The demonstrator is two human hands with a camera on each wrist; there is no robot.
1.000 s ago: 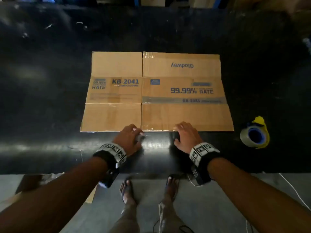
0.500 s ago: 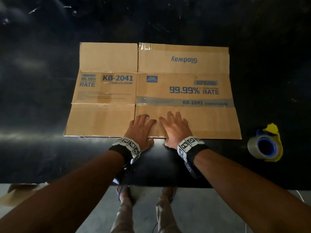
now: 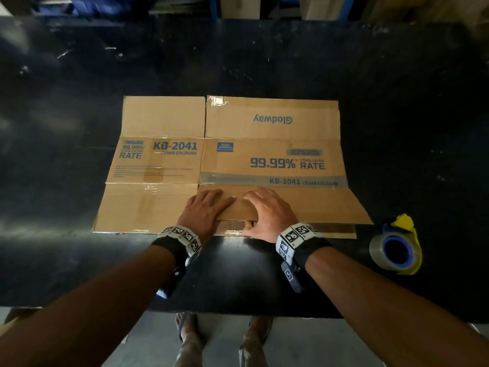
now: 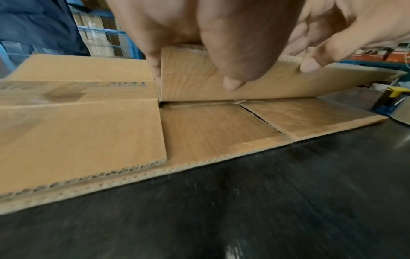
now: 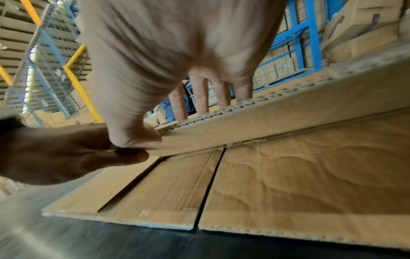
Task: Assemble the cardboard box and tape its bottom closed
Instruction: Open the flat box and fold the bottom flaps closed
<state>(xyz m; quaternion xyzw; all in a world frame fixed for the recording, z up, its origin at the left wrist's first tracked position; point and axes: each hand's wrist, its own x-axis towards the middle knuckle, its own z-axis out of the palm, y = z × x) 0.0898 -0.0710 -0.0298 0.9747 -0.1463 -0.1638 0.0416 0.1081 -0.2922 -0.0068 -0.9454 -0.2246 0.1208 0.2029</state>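
A flattened cardboard box (image 3: 264, 165) printed "KB-2041" lies on the black table (image 3: 264, 62). My left hand (image 3: 205, 211) and right hand (image 3: 268, 213) sit side by side on its near right flap (image 3: 317, 205). Each hand has fingers on top of the flap and a thumb under its near edge. In the left wrist view the flap (image 4: 199, 75) is raised off the lower flaps (image 4: 210, 126). The right wrist view shows the same raised flap (image 5: 288, 122) above the bottom layer (image 5: 310, 175). A roll of clear tape (image 3: 395, 251) on a blue and yellow dispenser lies to the right.
The table's near edge runs just below my wrists, with my feet on the grey floor beneath. Bare black tabletop surrounds the box on all sides. Blue shelving with cartons stands beyond the far edge. A cardboard scrap (image 3: 16, 317) lies on the floor at the left.
My hands moved from the table edge onto the near right flap, then took hold of its edge. The flap's near edge has come up off the layer beneath.
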